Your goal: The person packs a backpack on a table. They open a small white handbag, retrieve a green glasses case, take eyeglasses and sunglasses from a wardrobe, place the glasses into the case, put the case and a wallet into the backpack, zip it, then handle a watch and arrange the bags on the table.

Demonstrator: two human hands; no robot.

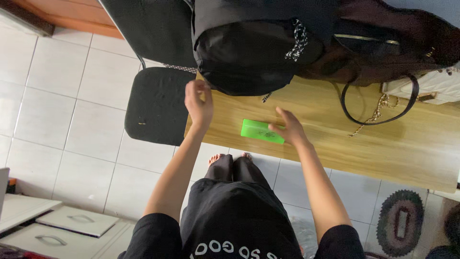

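Green flat box (262, 131) on table (383, 144), right hand (289, 127) touching

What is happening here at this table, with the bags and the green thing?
A person stands at a wooden table. The left hand is raised beside a black backpack at the table's edge. The right hand, fingers open, touches a flat green box lying on the table. A dark handbag and a black chair are nearby.

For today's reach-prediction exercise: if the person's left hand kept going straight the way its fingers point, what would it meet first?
Probably the black backpack. The left hand is raised beside the wooden table, fingers pointing up toward the bag's lower edge; depth is unclear.
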